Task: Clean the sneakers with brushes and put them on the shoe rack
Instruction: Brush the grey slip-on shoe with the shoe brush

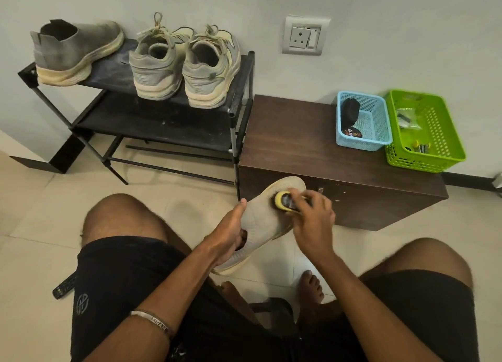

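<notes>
I sit on the floor with a grey slip-on sneaker [264, 216] held up in front of me, toe pointing away. My left hand [231, 232] grips it at the opening, fingers inside the collar. My right hand [312, 220] holds a yellow brush [285, 202] with its bristles against the sneaker's upper near the toe. On the top shelf of the black shoe rack [239, 95] stand the matching grey slip-on [78, 50] at the left and a laced grey pair [184, 68] at the right, heels toward me.
A low brown cabinet [312, 149] stands right of the rack, against the wall. On it sit a blue basket [362, 121] holding a dark item and a polish tin, and a green basket [425, 130]. A dark remote [63, 287] lies on the tiled floor by my left thigh.
</notes>
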